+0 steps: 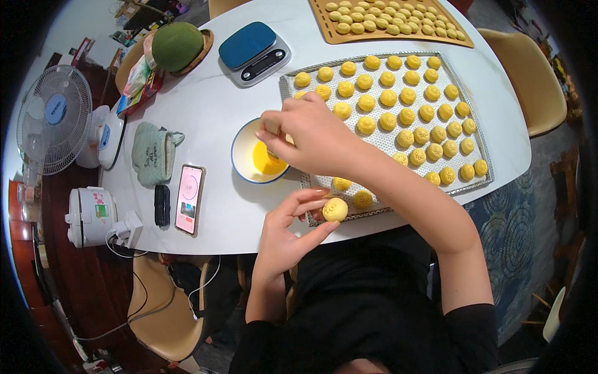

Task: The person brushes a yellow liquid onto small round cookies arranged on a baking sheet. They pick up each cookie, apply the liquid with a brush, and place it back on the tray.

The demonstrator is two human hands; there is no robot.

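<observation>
- Clock read from the white bowl (235, 151) with the blue rim; 6 o'clock is the person's side.
- Left hand (283, 234), 5 o'clock: thumb and fingertips gripping a patterned ball (336, 210), raised beside the near-left corner of the metal tray (458, 161).
- Right hand (314, 137), 2 o'clock: fingers bunched over the bowl's right side; cannot tell whether they pinch anything.
- Done, by my reading: metal tray, 3 o'clock, mostly filled with yellow balls (387, 98) in loose rows, many visibly patterned. Held ball looks paler than most of them.
- Left: the ball in hand is off the tray; yellow liquid (265, 163) remains in the bowl. Pale pieces (392, 28) crowd a brown tray (374, 37) between 1 and 2; cannot tell if they belong to this batch.
- Right forearm spans the metal tray from 4 o'clock, hiding some balls and any gaps beneath.
- Edges: worktop (208, 106) ends at 6, just past the left hand; the metal tray's near side lies close to that rim, tightest toward 5.
- Room: bare worktop from 9 round to 11, short of the scale (248, 45) at 12; narrower strip at 6 to 7, bounded by the phone (189, 199) at 8.
</observation>
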